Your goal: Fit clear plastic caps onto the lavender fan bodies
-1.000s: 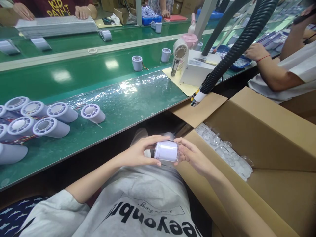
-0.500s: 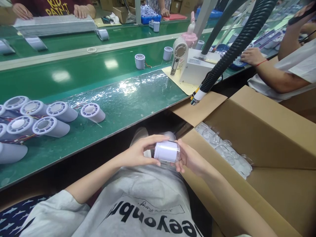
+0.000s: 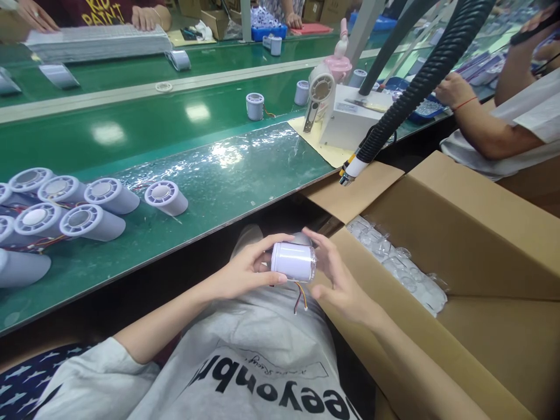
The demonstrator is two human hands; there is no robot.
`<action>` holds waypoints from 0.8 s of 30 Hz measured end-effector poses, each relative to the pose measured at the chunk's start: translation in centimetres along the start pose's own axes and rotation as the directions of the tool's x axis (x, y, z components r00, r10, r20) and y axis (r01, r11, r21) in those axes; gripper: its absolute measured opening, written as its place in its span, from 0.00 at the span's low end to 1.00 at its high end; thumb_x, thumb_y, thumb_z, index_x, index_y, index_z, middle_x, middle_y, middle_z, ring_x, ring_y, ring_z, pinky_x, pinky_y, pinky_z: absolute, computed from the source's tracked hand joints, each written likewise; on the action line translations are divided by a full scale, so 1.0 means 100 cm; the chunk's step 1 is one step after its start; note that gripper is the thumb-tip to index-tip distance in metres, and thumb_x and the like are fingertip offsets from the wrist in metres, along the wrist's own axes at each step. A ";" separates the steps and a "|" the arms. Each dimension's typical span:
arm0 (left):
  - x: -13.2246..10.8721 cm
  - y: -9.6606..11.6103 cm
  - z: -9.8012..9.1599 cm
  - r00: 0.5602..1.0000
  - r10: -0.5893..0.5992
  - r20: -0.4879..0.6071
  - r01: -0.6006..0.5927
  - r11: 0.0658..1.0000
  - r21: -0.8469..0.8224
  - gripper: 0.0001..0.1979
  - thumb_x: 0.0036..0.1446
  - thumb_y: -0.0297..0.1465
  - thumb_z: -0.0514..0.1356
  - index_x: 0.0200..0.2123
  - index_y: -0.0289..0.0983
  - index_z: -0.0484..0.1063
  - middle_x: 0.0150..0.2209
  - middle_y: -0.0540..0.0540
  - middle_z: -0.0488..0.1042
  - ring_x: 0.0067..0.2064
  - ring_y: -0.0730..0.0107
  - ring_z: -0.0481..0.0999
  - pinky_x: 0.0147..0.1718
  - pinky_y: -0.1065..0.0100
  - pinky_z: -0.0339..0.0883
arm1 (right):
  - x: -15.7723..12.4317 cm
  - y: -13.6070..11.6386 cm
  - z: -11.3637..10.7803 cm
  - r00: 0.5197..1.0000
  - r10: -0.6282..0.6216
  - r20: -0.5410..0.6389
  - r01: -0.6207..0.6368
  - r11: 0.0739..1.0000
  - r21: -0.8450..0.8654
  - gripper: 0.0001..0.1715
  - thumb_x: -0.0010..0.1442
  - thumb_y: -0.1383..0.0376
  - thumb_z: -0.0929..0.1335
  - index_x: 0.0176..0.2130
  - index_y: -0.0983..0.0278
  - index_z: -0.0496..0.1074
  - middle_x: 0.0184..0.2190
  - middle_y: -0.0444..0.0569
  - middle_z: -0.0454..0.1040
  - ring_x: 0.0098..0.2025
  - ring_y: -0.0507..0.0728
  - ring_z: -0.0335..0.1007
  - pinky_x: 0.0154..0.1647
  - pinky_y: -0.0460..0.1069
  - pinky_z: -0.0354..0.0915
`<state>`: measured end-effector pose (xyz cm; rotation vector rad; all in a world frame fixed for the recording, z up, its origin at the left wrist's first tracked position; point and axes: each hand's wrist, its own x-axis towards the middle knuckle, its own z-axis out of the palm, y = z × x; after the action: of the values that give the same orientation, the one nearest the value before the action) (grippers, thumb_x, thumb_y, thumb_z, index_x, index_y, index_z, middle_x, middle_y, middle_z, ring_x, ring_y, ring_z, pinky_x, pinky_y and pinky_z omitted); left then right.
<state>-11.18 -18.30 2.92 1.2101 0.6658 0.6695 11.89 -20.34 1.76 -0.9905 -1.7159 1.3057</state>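
Note:
A pale lilac cylindrical housing (image 3: 294,261) lies sideways above my lap, with a clear rim at its right end. Thin red, dark and yellow wires (image 3: 300,296) dangle beneath it. My left hand (image 3: 254,265) grips its left end, thumb below and fingers over the top. At the right end, my right hand (image 3: 339,280) is spread, thumb and fingers apart, close beside the clear rim. Several similar housings with slotted round ends stand in a group on the bench at left; the nearest single one (image 3: 166,198) sits a little apart.
An open cardboard box (image 3: 481,233) at my right holds clear plastic pieces (image 3: 398,262). A black corrugated hose (image 3: 420,87) hangs over the bench edge. Beyond it is a white box-shaped device (image 3: 352,119). The green conveyor (image 3: 149,125) carries scattered housings. Co-workers' hands show across and at right.
My right hand has come off the housing's right end and opened. The wires now show below the housing. On the conveyor, a housing has shifted slightly right.

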 end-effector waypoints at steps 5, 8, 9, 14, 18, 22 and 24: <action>0.001 0.000 -0.003 0.997 -0.035 0.068 0.033 0.999 0.017 0.34 0.55 0.32 0.65 0.63 0.48 0.58 0.56 0.42 0.70 0.47 0.62 0.77 0.41 0.64 0.75 | -0.002 -0.007 -0.009 0.979 -0.174 0.109 0.192 0.962 -0.194 0.29 0.61 0.67 0.71 0.59 0.49 0.65 0.62 0.48 0.63 0.63 0.63 0.61 0.62 0.60 0.61; 0.001 0.002 -0.005 0.993 0.026 0.117 -0.033 0.998 0.057 0.38 0.51 0.28 0.68 0.64 0.49 0.58 0.64 0.42 0.61 0.58 0.57 0.70 0.56 0.57 0.66 | -0.003 -0.009 -0.009 0.992 0.085 0.096 -0.094 0.991 0.097 0.30 0.61 0.60 0.71 0.61 0.50 0.64 0.57 0.49 0.69 0.55 0.62 0.70 0.53 0.57 0.70; 0.001 0.002 -0.005 0.992 0.031 0.125 -0.037 0.998 0.045 0.39 0.51 0.27 0.68 0.64 0.49 0.58 0.66 0.42 0.59 0.60 0.56 0.69 0.58 0.56 0.64 | -0.004 -0.010 -0.009 0.985 0.140 0.103 -0.156 0.973 0.173 0.29 0.61 0.59 0.71 0.60 0.51 0.65 0.55 0.49 0.71 0.52 0.61 0.72 0.51 0.56 0.71; -0.001 -0.004 -0.002 0.989 -0.044 0.143 0.051 0.998 -0.043 0.39 0.52 0.27 0.67 0.65 0.48 0.57 0.62 0.42 0.66 0.58 0.57 0.71 0.56 0.58 0.67 | -0.007 -0.013 -0.005 0.959 0.264 0.107 -0.282 0.934 0.218 0.29 0.55 0.58 0.74 0.55 0.53 0.71 0.48 0.48 0.76 0.44 0.60 0.74 0.48 0.57 0.72; 0.000 -0.016 -0.002 0.983 -0.112 0.146 0.115 0.993 -0.008 0.41 0.53 0.31 0.67 0.66 0.48 0.53 0.57 0.42 0.71 0.53 0.58 0.75 0.51 0.57 0.69 | -0.005 -0.013 -0.003 0.921 0.362 0.143 -0.389 0.870 0.302 0.32 0.52 0.54 0.76 0.55 0.56 0.71 0.45 0.50 0.78 0.48 0.62 0.74 0.49 0.57 0.71; 0.004 -0.019 -0.004 0.984 -0.120 0.135 0.119 0.993 0.016 0.41 0.54 0.36 0.65 0.68 0.47 0.49 0.60 0.39 0.67 0.58 0.55 0.70 0.56 0.54 0.64 | -0.002 -0.009 -0.004 0.871 0.435 0.227 -0.490 0.748 0.448 0.32 0.54 0.47 0.73 0.53 0.58 0.69 0.52 0.53 0.72 0.39 0.56 0.77 0.40 0.52 0.76; 0.006 -0.017 -0.003 0.988 -0.080 0.134 0.074 0.996 0.050 0.44 0.50 0.36 0.68 0.67 0.47 0.51 0.62 0.39 0.65 0.60 0.53 0.68 0.57 0.54 0.62 | -0.002 -0.007 -0.002 0.853 0.455 0.258 -0.521 0.703 0.484 0.33 0.55 0.44 0.71 0.52 0.59 0.67 0.51 0.53 0.71 0.33 0.53 0.77 0.36 0.49 0.76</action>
<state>-10.88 -18.00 1.16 1.2534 0.6134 0.5049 12.02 -20.58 2.43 -1.0697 -1.0582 2.0920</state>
